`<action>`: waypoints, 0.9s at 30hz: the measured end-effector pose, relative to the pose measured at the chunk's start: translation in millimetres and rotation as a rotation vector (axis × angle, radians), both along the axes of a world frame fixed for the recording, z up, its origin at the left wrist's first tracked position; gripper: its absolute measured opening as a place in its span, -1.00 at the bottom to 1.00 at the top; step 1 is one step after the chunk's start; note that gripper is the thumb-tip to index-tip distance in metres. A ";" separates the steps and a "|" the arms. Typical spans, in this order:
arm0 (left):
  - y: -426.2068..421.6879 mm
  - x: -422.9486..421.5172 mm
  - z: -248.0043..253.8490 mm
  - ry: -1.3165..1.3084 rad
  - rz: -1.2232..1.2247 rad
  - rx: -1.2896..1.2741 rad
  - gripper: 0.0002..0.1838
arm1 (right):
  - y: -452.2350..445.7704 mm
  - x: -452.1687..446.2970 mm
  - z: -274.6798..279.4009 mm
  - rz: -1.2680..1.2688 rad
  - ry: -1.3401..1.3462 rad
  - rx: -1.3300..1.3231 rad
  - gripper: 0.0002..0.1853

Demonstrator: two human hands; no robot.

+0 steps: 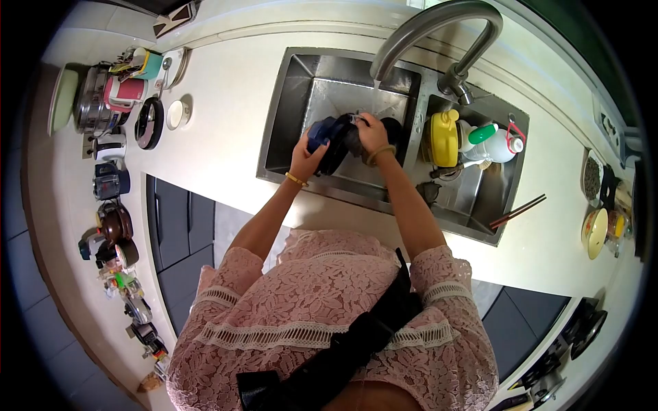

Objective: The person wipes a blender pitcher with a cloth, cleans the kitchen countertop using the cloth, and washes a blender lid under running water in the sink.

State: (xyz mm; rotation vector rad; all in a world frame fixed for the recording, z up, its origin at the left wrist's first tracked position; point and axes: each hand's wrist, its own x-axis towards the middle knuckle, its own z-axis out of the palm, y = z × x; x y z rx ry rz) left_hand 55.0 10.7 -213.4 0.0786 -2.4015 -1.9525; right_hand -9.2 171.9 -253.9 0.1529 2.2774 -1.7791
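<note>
In the left basin of the steel sink (295, 82), both hands hold a dark blue and black item (334, 140); its kind cannot be made out. My left hand (306, 159) is closed on its blue left side. My right hand (372, 134) grips its dark right side, with a small pale, shiny spot by the fingertips. Above the basin arches a grey faucet (439, 20), and a thin stream of water falls from its mouth near my right hand. Another black, rounded shape (393, 129) shows beside my right hand, partly hidden by it.
The right basin holds a yellow bottle (444, 139), a white bottle with a green cap (482, 134) and a clear jug with a red handle (504, 146). Chopsticks (517, 212) lean over its edge. A white cup (178, 114) stands on the left counter, near several appliances.
</note>
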 end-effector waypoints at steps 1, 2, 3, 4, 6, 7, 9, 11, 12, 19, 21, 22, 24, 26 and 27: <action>-0.4 0.9 6.1 -0.011 -0.023 0.029 -0.57 | 0.6 -0.1 -4.9 -0.001 -0.001 -0.002 -0.76; -1.3 1.7 10.3 -0.012 -0.024 0.027 -0.57 | 0.5 0.1 -9.2 0.011 -0.013 -0.005 -0.75; -1.8 2.0 14.5 -0.054 -0.020 0.087 -0.58 | 0.4 0.3 -10.8 0.022 -0.025 -0.007 -0.74; -2.1 1.2 18.6 -0.096 -0.017 0.148 -0.59 | 0.4 1.0 -12.5 0.019 -0.024 -0.008 -0.74; -1.9 -1.3 28.5 -0.108 -0.010 0.178 -0.60 | 0.7 5.2 -16.9 -0.036 -0.092 -0.039 -0.70; -2.5 -2.1 31.8 -0.121 0.000 0.210 -0.62 | 0.7 6.5 -19.3 -0.038 -0.092 -0.041 -0.70; -6.5 -3.8 26.9 -0.142 0.038 0.220 -0.67 | 1.4 8.3 -20.6 -0.070 -0.272 -0.239 -0.68; -9.7 -8.8 23.9 -0.216 0.139 0.426 -0.73 | 2.2 12.1 -18.1 -0.107 -0.334 -0.307 -0.69; -12.3 -14.1 20.8 -0.210 0.185 0.432 -0.79 | 2.2 13.5 -15.6 -0.145 -0.396 -0.374 -0.69; -33.7 -21.4 14.6 -0.328 0.214 0.656 -0.86 | 12.6 11.0 -2.8 -0.255 -0.318 -0.431 -0.66; -29.7 -22.3 19.6 -0.332 0.197 0.578 -0.87 | 13.9 5.5 2.6 -0.266 -0.298 -0.488 -0.63; -26.0 -23.1 25.1 -0.336 0.180 0.501 -0.87 | 12.5 3.6 5.8 -0.267 -0.298 -0.489 -0.63; -31.2 -24.6 14.5 -0.336 0.102 0.387 -0.85 | 7.1 0.9 11.9 -0.240 -0.194 -0.412 -0.66; -30.7 -29.8 5.1 -0.299 0.084 0.277 -0.83 | 6.1 2.7 18.7 -0.148 -0.087 -0.371 -0.69; -28.4 -30.6 2.4 -0.264 0.069 0.169 -0.81 | 5.0 3.8 22.0 -0.055 0.016 -0.327 -0.71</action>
